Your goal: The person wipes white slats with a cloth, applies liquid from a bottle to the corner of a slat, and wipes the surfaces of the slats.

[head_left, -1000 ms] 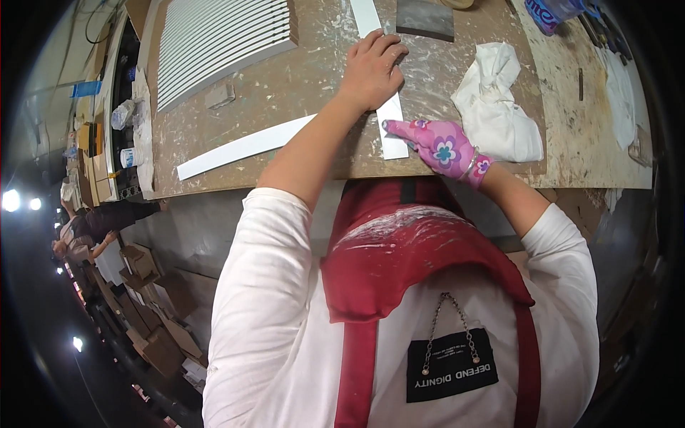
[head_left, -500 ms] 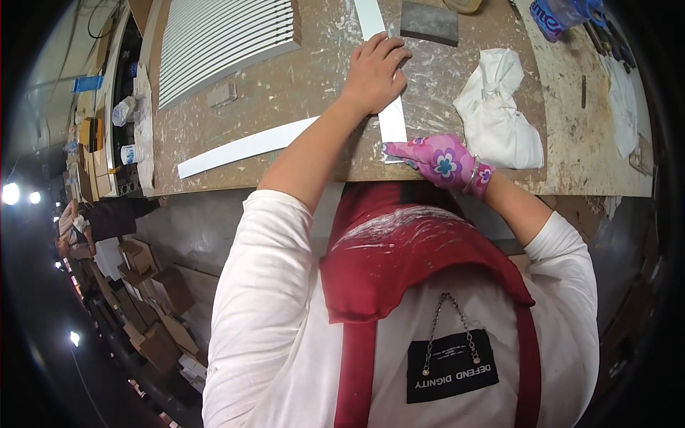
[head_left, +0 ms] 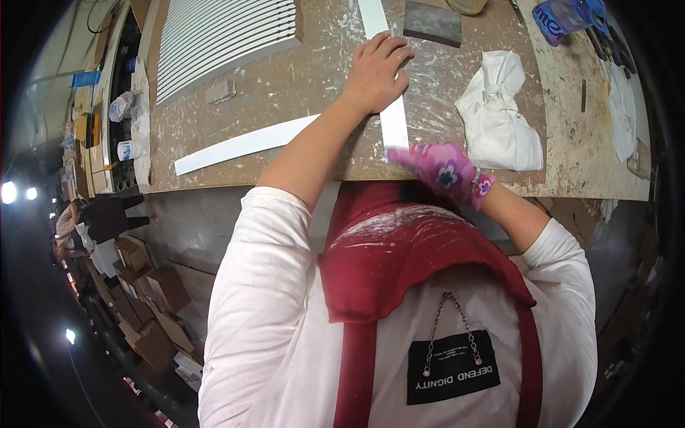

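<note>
a paint-flecked workbench (head_left: pixel 300 78) fills the upper view, with a slatted white panel (head_left: pixel 221 32) at its far left. a long white strip (head_left: pixel 242 145) lies flat near the front edge. a crumpled white cloth (head_left: pixel 499 114) sits right of a narrower white strip (head_left: pixel 389 100) that runs away from the person. the bare left hand (head_left: pixel 374 71) presses flat, fingers spread, on this strip. the right hand (head_left: pixel 439 167), in a pink flowered glove, is curled at the strip's near end; its grip cannot be made out
</note>
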A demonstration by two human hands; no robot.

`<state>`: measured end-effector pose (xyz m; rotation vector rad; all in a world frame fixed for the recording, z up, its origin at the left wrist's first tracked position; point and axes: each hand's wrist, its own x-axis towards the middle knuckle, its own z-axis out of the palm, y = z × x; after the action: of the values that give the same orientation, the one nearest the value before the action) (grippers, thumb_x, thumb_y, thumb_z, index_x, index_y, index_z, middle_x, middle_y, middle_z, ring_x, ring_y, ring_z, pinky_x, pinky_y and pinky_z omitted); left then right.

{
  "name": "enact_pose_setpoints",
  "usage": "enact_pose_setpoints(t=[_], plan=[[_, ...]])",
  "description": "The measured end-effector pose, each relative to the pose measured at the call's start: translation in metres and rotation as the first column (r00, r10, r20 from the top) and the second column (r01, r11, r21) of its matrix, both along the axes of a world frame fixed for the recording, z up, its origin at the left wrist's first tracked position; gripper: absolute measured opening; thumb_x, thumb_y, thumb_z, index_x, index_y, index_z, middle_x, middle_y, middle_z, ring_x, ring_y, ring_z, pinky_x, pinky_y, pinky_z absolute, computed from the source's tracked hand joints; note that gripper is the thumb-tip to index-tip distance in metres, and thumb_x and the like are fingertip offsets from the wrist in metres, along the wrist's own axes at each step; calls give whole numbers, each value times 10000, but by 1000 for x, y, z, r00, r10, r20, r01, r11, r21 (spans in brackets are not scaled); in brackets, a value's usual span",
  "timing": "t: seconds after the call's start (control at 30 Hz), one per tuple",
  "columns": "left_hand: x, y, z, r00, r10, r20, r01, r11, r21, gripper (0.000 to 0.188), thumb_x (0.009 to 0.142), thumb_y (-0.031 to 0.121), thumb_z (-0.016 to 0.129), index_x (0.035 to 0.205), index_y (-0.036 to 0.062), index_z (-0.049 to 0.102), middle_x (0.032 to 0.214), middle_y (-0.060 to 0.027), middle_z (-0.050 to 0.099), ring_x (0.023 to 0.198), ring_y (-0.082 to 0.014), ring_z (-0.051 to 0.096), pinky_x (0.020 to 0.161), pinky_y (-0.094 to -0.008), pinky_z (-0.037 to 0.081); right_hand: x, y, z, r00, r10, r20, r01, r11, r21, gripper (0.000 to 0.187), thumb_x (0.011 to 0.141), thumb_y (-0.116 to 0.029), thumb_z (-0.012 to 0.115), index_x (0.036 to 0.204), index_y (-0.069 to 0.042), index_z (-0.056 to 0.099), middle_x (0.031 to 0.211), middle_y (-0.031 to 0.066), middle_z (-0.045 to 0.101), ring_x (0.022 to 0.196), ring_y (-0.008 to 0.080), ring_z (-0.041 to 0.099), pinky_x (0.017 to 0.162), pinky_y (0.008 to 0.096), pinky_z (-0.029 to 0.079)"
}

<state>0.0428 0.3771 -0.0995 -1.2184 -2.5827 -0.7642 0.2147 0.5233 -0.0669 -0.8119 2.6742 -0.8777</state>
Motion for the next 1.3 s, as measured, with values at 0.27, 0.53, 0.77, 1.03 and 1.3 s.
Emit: enact_pose_setpoints(t=[0.27,0.53,0.77,1.03,1.3], plan=[[0,1,-1,1000,1,3,-2,1000,7,366,805,205,503,1157,149,586,1285,-45,538,1312,-299,392,1072,-462,291,-22,15,-1,943,-324,-73,314,941,-124,522,870,-24,453,1351,-220,503,958,153,670,748,331,642,655,402,527],[1,0,0,1000,11,19,-10,1000,-9,369,810,202,501,1165,147,584,1297,-43,533,1319,-297,387,1076,-465,290,-25,18,9,981,-191,-37,187,978,-97,552,828,4,440,1335,-193,535,993,151,675,796,332,652,718,403,524],[1,-3,2,1000,12,16,-12,1000,-19,375,812,198,498,1174,149,584,1304,-45,527,1326,-295,380,1082,-464,284,-33,25,13,996,-78,45,78,997,6,568,834,-11,451,1351,-238,501,913,126,665,778,308,651,691,394,527],[1,-4,2,1000,2,21,-1,1000,-8,372,804,192,499,1163,146,589,1295,-48,532,1323,-299,382,1079,-464,288,-32,20,16,995,-87,46,85,996,40,553,839,-14,454,1337,-243,517,901,96,665,779,298,651,676,385,528],[0,3,3,1000,-6,18,6,1000,-6,366,797,195,510,1150,141,592,1286,-53,540,1305,-308,403,1060,-472,313,-35,27,14,998,-58,39,53,992,115,539,853,-22,477,1348,-233,509,965,63,688,793,242,669,652,344,526]])
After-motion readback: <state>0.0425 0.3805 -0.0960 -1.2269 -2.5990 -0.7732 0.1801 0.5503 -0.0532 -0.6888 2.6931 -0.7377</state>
